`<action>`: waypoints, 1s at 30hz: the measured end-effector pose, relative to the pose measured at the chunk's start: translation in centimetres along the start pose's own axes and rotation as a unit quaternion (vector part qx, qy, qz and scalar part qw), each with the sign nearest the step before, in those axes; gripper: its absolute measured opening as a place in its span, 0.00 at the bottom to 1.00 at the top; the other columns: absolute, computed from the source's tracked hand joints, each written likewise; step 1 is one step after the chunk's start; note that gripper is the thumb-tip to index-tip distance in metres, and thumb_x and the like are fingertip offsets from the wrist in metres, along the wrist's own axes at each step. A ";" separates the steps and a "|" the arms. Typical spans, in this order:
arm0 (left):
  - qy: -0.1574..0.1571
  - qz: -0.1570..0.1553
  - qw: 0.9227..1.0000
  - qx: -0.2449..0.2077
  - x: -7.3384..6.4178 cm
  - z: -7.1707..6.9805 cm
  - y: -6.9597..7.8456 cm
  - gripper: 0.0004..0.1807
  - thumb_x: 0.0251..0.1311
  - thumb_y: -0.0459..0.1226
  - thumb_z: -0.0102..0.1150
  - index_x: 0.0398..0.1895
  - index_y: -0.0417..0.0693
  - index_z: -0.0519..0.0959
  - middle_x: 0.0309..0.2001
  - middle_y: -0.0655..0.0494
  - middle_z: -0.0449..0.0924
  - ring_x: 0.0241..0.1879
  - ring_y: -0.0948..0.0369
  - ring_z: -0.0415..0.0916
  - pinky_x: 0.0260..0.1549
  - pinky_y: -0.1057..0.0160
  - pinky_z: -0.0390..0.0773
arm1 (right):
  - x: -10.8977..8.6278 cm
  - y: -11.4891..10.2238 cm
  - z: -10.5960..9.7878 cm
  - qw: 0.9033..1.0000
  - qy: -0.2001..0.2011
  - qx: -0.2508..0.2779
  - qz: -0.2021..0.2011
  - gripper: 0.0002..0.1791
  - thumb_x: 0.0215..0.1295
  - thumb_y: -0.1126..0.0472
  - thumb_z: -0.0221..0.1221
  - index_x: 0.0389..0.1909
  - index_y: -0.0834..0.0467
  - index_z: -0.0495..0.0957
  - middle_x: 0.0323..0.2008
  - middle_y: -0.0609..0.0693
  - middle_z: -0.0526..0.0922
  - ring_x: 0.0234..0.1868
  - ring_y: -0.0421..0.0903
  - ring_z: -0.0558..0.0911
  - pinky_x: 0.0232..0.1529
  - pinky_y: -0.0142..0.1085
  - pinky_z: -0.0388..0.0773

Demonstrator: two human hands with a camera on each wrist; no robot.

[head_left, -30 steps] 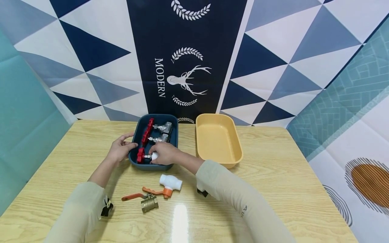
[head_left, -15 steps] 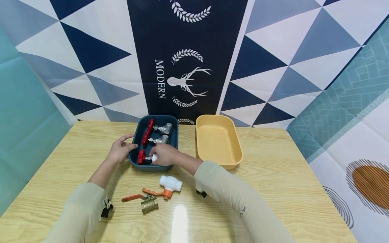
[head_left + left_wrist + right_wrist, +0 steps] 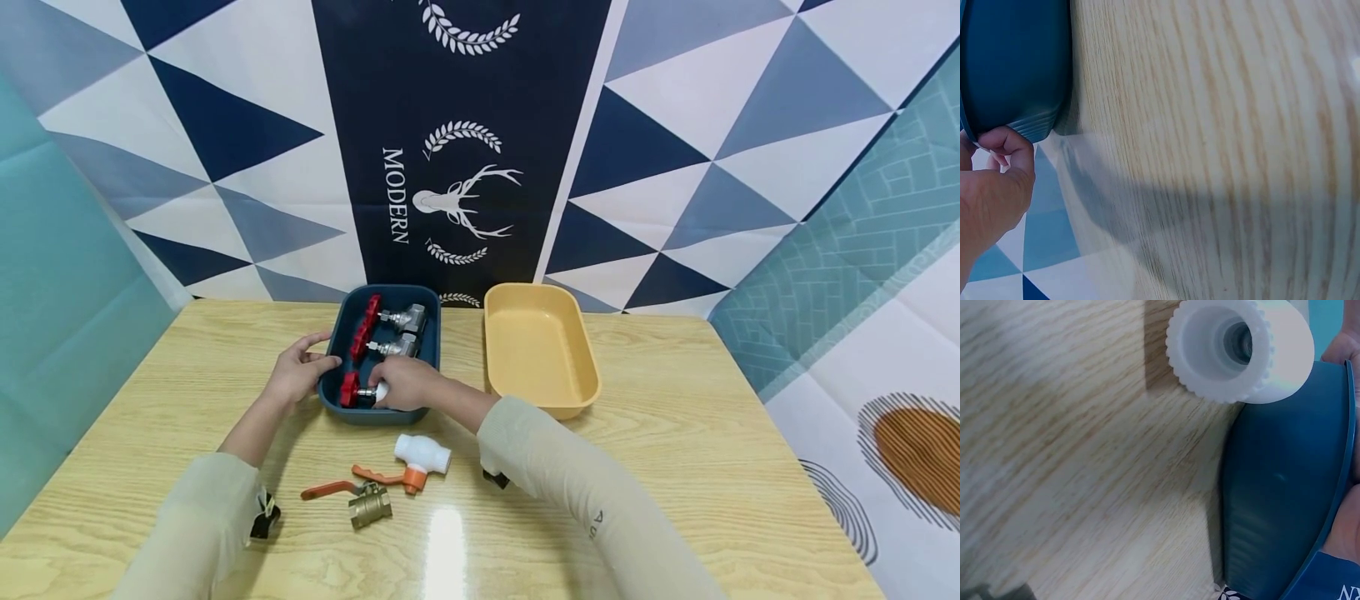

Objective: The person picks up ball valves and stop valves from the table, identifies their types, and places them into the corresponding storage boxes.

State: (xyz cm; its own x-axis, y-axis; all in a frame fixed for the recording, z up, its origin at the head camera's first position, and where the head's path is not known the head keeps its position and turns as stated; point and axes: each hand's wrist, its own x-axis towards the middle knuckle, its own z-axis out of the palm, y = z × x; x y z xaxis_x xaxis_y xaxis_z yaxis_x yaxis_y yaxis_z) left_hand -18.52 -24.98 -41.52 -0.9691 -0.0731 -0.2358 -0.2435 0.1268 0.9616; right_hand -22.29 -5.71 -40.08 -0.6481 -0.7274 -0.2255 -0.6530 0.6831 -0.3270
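My left hand (image 3: 294, 373) pinches the left rim of a dark blue tray (image 3: 360, 414); in the left wrist view, thumb and fingers (image 3: 1007, 140) curl over that rim. Inside the tray's near end, my right hand (image 3: 408, 385) grips the white body of a valve (image 3: 381, 392) with a red handwheel on its left. My palm hides most of that body. Behind it lie two metal valves (image 3: 411, 318) with red handwheels, side by side. The right wrist view shows the tray's outer wall (image 3: 1285, 481) and part of my right hand (image 3: 1344, 528) at its rim.
On the table (image 3: 675, 467) in front of the tray are a white plastic ball valve (image 3: 423, 454) with an orange lever and a brass ball valve (image 3: 370, 506) with a red lever. A yellow tray (image 3: 532, 350) stands right of the blue one. A patterned backdrop (image 3: 457, 167) rises behind.
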 end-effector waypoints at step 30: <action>-0.001 -0.009 1.000 0.005 -0.1 -0.1 0.2 0.33 0.62 0.33 0.54 0.70 0.44 0.56 0.31 0.62 0.76 0.28 0.67 0.80 0.30 0.67 0.82 | 0.1 -0.2 0.0 1.000 -0.003 -0.021 0.014 0.18 0.56 0.52 0.65 0.49 0.50 0.80 0.48 0.41 0.82 0.49 0.38 0.78 0.48 0.30 0.76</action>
State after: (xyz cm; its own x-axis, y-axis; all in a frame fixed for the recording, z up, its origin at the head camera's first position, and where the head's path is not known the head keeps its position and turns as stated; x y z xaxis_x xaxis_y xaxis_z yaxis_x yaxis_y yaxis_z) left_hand -18.49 -25.00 -41.27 -0.9644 -0.0732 -0.2542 -0.2621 0.1357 0.9554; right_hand -22.25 -5.88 -40.06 -0.6646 -0.7077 -0.2399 -0.6502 0.7059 -0.2810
